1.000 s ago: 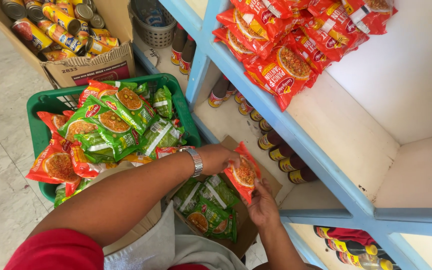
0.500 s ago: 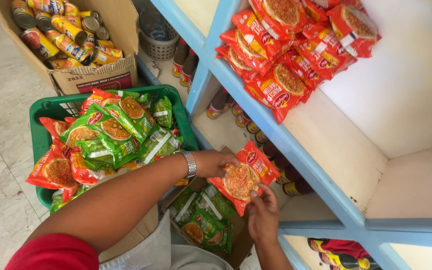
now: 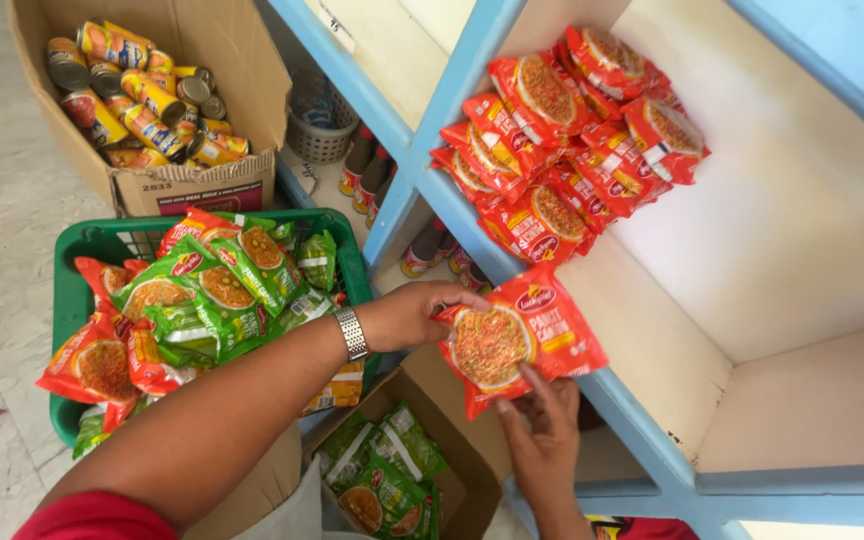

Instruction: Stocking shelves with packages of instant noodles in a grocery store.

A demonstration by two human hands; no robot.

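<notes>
My left hand (image 3: 414, 312), with a metal watch on the wrist, grips the left edge of a stack of red noodle packets (image 3: 515, 338). My right hand (image 3: 542, 425) supports the same stack from below with its fingertips. The stack hangs just in front of the blue shelf edge (image 3: 642, 420), below a pile of red noodle packets (image 3: 567, 130) lying on the white shelf. A green crate (image 3: 77, 300) to the left holds mixed green and red noodle packets (image 3: 217, 290).
A cardboard box of tins (image 3: 147, 100) stands behind the crate. Under my arms, an open cardboard box (image 3: 452, 470) holds green packets. Bottles (image 3: 367, 170) and a small grey basket (image 3: 320, 130) sit on the low shelf. The white shelf's right part (image 3: 812, 400) is bare.
Both hands have lifted the red packets up and to the right, from over the low cardboard box to the edge of the shelf. The view has shifted with them.
</notes>
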